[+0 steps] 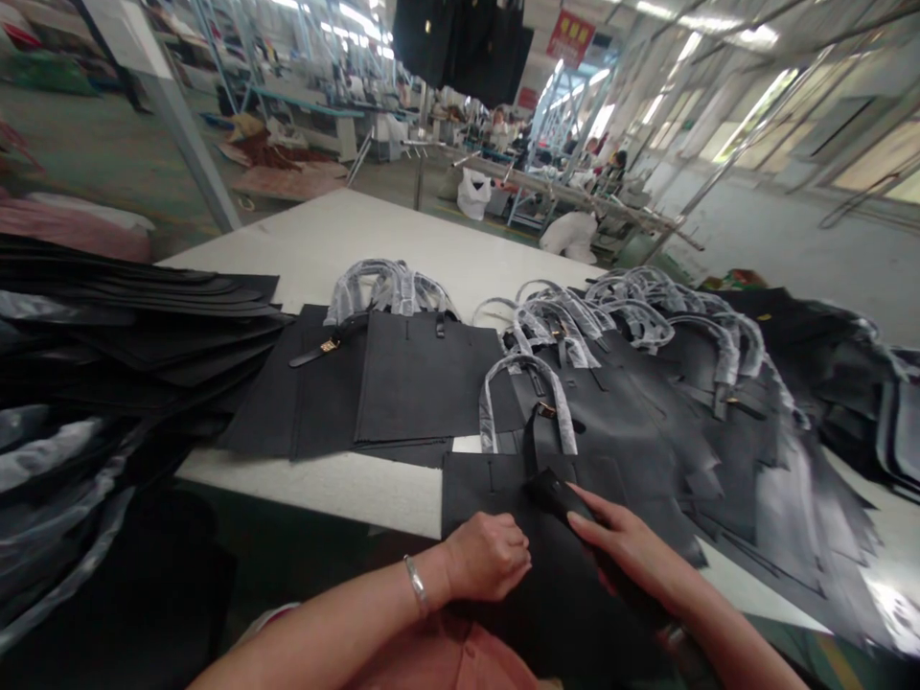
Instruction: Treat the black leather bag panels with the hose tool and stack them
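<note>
A black bag panel [467,479] lies at the table's front edge, its plastic-wrapped handle [528,364] pointing away from me and a black strap with a gold buckle [546,410] near the handle. My left hand [490,556] is curled closed over the panel's left part; what its fingers hold, if anything, is hidden. In my right hand [622,541] is a black handheld tool [561,496], its front end on the panel just below the strap. Behind, more black panels [431,374] with wrapped handles are stacked.
The white table [323,225] extends ahead. Piles of black panels stand at the left [144,326] and spread over the right side [647,422]. A metal post [179,125] rises at the left. Black pieces hang overhead [460,48]. People sit among machines far back.
</note>
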### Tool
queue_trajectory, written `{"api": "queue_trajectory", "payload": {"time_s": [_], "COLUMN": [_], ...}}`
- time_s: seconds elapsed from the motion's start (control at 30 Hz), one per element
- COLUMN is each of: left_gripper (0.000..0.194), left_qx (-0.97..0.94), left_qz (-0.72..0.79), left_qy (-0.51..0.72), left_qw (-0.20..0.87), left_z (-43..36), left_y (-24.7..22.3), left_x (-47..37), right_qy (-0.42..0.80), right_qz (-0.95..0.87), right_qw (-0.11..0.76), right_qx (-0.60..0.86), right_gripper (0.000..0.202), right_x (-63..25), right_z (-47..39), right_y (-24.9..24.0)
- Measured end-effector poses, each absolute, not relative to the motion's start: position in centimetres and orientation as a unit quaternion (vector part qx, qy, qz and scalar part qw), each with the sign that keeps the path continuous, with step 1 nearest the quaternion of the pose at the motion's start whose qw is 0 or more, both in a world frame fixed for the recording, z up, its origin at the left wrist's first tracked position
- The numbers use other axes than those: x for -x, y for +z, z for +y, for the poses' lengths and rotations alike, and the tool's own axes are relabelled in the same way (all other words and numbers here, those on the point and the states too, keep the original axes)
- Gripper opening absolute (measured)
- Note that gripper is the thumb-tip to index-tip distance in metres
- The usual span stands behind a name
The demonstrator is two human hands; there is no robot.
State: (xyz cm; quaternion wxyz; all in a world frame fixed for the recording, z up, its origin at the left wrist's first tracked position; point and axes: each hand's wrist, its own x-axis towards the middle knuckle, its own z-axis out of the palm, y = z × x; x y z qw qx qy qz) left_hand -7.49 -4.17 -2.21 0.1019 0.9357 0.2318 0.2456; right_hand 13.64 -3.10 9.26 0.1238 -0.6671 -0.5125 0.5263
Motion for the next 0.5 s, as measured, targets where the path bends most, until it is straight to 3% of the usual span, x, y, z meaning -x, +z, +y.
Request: {"api": "queue_trajectory", "payload": {"time_s": [0.17, 0.37, 0.5], "left_gripper": [0.024, 0.030, 0.028], "left_qx": [-0.936, -0.937, -0.934], "left_qz": [0.210, 0.144, 0.152], "left_qy": [0.274, 0.312, 0.309], "left_qw": [0.070, 0.067, 0.095], "left_z": [-4.3, -4.5, -4.4], "left_y": [-2.5, -2.9, -3.0], "left_x": [7.8, 8.1, 8.0], "right_qy": [0.487, 0.590, 0.588], "right_qz": [-0.565, -0.537, -0.550], "right_qw": [0.167, 0.061, 0.054], "right_qx": [0.645, 0.600, 0.591], "right_gripper": [0.068, 0.071, 0.064], "right_x": [-11.5, -11.4, -9.6], "right_z": [-1.4, -3.1, -2.9], "right_y": [9.1, 10.0, 9.8]}}
